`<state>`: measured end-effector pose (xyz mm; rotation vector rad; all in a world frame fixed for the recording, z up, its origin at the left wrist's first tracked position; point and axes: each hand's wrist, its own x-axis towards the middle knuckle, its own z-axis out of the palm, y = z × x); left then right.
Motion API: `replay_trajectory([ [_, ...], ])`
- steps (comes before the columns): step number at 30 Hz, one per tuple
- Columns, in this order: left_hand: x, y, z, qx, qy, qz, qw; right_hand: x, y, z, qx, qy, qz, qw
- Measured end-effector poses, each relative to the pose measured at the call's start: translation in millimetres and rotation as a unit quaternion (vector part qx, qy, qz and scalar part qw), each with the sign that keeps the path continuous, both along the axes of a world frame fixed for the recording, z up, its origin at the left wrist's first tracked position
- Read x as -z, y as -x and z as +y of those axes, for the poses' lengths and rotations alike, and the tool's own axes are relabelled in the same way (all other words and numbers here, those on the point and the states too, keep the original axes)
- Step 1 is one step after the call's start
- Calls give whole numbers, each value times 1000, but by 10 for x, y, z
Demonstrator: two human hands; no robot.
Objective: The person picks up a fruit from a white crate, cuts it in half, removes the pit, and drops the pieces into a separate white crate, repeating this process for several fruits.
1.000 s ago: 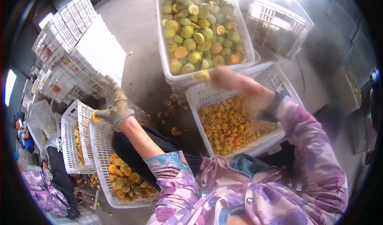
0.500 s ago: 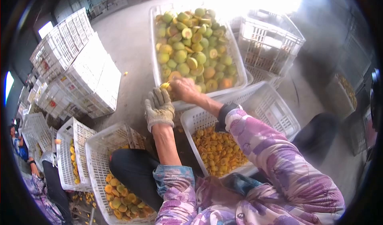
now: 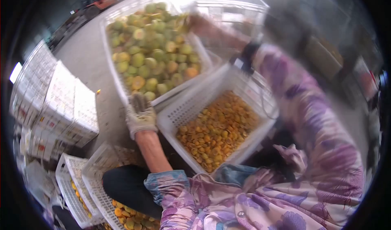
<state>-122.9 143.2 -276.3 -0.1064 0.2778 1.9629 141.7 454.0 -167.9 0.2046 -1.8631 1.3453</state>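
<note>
My left hand (image 3: 141,116), in a pale work glove, is at the near left corner of a white crate (image 3: 114,77). Its fingers bend over the rim. Halved green and orange fruits (image 3: 150,62), apricot-like, fill that crate. My bare right hand (image 3: 200,25) reaches to its far right side, over the fruit's edge; motion smears the fingers, and a yellow-green blur lies beside them. Closer to me, a second white crate (image 3: 171,116) holds small orange fruit pieces (image 3: 218,130).
Stacked white crates (image 3: 61,95) stand on the left, another crate (image 3: 232,12) behind on the right. By my left knee (image 3: 130,185), a crate (image 3: 95,177) holds orange fruit halves (image 3: 132,217). A red forklift-like vehicle (image 3: 104,0) is far back.
My right hand has left my left hand and swung up and right to the crate's far side. The left hand has moved to the crate's corner. The view has turned right.
</note>
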Motion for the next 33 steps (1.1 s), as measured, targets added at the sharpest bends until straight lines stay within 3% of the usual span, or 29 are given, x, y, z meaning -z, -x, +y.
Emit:
replay_trajectory([
  [1,226,177,83,94,-103,-103,985,-655,-674,-417,296,-106,-167,934],
  [2,-187,-188,49,-89,74,31,993,-1037,-1204,-692,431,-144,-246,856],
  [3,-278,-239,52,-100,87,19,991,-1281,-1664,-820,499,-156,-283,804],
  [8,-412,-330,134,-102,130,6,986,-1956,-3587,-1387,694,-152,-372,597],
  [13,-435,-250,105,-105,104,0,989,-2095,-4604,-1805,757,-108,-437,474],
  [17,-541,-289,78,-106,92,8,990,-2025,-5087,-1976,773,-75,-450,442],
  [22,-581,-247,143,-148,102,43,983,-2022,-5318,-2231,778,-54,-436,449],
  [26,-614,-237,152,-164,91,63,980,-2072,-5336,-2458,776,-44,-399,486],
  [28,-534,-117,131,-133,21,26,991,-2164,-5274,-2594,773,-43,-373,511],
  [33,-738,-90,70,-121,17,-2,992,-2521,-4852,-3057,741,-37,-283,608],
])
